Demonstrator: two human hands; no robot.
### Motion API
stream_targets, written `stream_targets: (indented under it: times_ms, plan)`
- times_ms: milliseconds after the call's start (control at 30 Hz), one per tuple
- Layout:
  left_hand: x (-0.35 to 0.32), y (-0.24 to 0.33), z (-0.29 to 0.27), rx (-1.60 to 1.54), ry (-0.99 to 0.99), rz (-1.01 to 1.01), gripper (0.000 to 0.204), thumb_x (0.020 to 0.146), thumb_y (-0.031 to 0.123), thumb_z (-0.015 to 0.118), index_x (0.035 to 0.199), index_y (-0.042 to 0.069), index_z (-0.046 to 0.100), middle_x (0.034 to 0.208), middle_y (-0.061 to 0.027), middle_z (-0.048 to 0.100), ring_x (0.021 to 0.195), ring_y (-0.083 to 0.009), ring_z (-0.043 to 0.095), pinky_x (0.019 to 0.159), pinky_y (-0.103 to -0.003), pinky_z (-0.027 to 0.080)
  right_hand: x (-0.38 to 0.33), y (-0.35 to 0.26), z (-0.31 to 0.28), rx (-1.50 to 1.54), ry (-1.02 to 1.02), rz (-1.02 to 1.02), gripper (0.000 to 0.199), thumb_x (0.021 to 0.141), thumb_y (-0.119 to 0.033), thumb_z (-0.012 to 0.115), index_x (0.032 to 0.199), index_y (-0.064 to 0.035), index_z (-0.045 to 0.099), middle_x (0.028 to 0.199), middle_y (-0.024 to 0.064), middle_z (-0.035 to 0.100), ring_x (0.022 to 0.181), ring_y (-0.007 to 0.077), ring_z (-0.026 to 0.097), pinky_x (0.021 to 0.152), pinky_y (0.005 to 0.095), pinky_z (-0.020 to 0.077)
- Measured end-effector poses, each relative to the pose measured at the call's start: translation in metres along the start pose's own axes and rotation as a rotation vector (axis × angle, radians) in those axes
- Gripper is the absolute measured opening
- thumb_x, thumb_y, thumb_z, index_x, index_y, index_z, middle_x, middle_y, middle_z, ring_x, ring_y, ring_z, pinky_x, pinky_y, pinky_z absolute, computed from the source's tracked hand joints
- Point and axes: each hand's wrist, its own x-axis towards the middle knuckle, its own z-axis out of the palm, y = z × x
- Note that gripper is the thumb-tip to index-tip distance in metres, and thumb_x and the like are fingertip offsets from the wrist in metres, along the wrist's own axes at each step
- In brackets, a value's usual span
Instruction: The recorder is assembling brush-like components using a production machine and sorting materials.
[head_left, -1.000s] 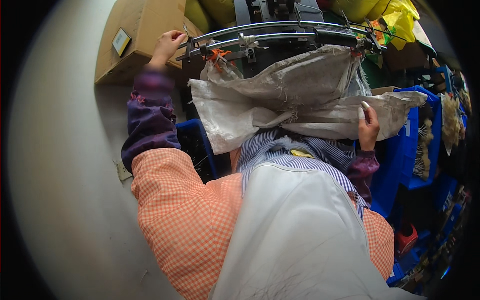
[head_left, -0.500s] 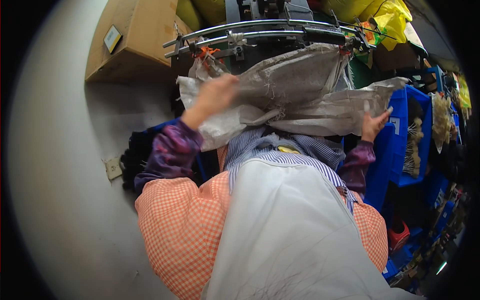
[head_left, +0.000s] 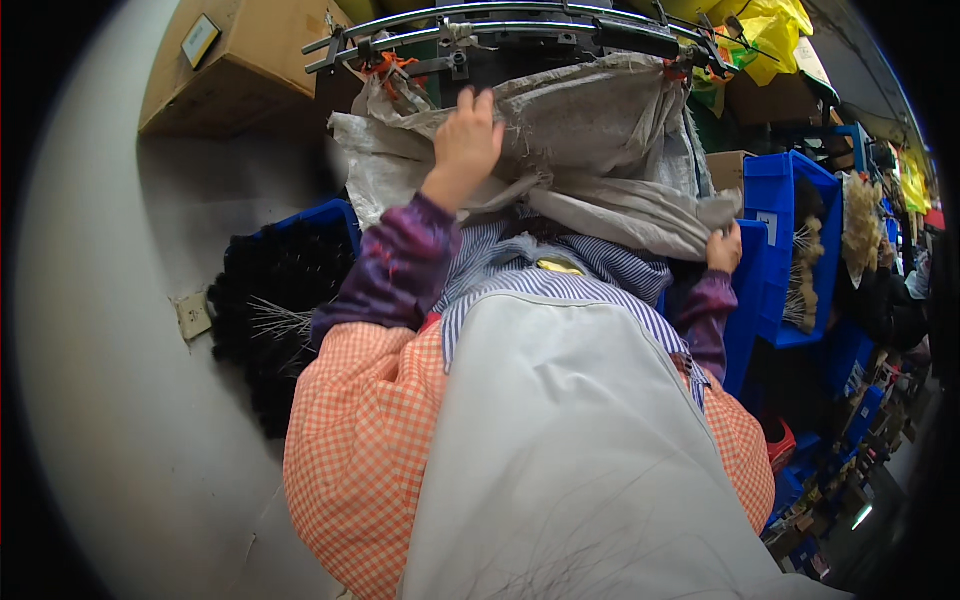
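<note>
A dirty white woven plastic sheet (head_left: 600,115), like a sack cloth, hangs from a pair of metal rails (head_left: 520,22) and sags in front of my lap. Above its left part is my left hand (head_left: 467,145), back upward, with fingers stretched and nothing held. At the sheet's right end my right hand (head_left: 724,250) has its fingers curled at the bunched edge, partly hidden by the cloth. A striped cloth (head_left: 610,265) and my grey apron (head_left: 540,400) cover my lap.
Left of me, black bristly brushes with wire stems (head_left: 270,300) fill a blue bin (head_left: 335,212). A cardboard box (head_left: 235,75) stands at the far left near the wall. To the right, another blue bin (head_left: 765,185) contains pale and dark brushes. Yellow bags (head_left: 775,40) lie beyond.
My left hand has moved right across the sheet. The sheet's right end has come inward and down with my right hand, whose fingers have curled. The view has shifted, showing more black brushes.
</note>
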Motion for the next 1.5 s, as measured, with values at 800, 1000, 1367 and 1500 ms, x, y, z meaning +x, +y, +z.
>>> stream_targets:
  times_ms: [800,1000,1367,1500]
  plan:
    - [0.010,-0.024,0.047,-0.103,0.121,0.150,0.010,0.072,0.011,0.060,0.082,0.010,0.063,0.087,-0.0054,0.052,0.084,-0.0244,0.053,0.072,-0.035,0.044,-0.018,0.095,-0.023,-0.235,-0.241,0.284,0.046,0.070,-0.025,0.064,0.106,0.0015,0.052,0.108,0.0226,0.055,0.101,0.0373,0.052,0.086,0.0379,0.0407]
    - [0.002,-0.027,0.053,-0.021,0.065,0.153,0.019,0.072,0.012,0.060,0.091,0.009,0.061,0.092,-0.0062,0.053,0.090,-0.0260,0.050,0.078,-0.037,0.042,-0.006,0.041,-0.059,-0.375,0.179,0.247,0.081,0.072,-0.046,0.062,0.128,0.0026,0.030,0.118,0.0268,0.044,0.111,0.0397,0.041,0.094,0.0435,0.0333]
    - [-0.049,-0.006,0.030,-0.243,0.149,0.129,0.047,0.071,0.018,0.063,0.114,0.003,0.049,0.124,-0.0170,0.040,0.113,-0.0317,0.040,0.093,-0.038,0.037,0.007,-0.156,-0.013,0.067,-0.001,-0.533,0.046,0.075,-0.022,0.059,0.115,-0.0019,0.050,0.121,0.0192,0.044,0.113,0.0340,0.040,0.095,0.0395,0.0307]
    - [-0.087,-0.012,0.004,0.074,-0.224,-0.094,0.046,0.066,0.026,0.068,0.105,0.005,0.055,0.114,-0.0123,0.047,0.104,-0.0291,0.044,0.083,-0.042,0.039,-0.009,-0.168,0.009,0.125,-0.143,-0.542,0.046,0.069,-0.016,0.056,0.112,0.0009,0.051,0.120,0.0198,0.045,0.112,0.0353,0.041,0.094,0.0400,0.0313]
